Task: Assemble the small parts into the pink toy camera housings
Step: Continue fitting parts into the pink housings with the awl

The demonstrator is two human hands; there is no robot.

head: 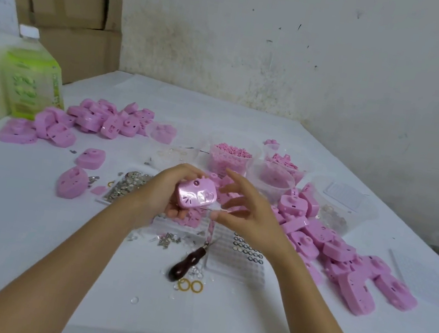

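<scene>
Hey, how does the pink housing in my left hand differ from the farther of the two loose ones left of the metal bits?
The held housing is raised, gripped in your left hand; the loose housing lies on the white table, untouched. The held housing shows a glossy face with printed lines; the loose housing looks matte, with no print visible. Both are pink plastic.

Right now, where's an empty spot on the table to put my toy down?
Bare table lies near-left, in front of the left housing pile, and far back between the tubs and wall. The middle trays and right housing pile are crowded.
</scene>
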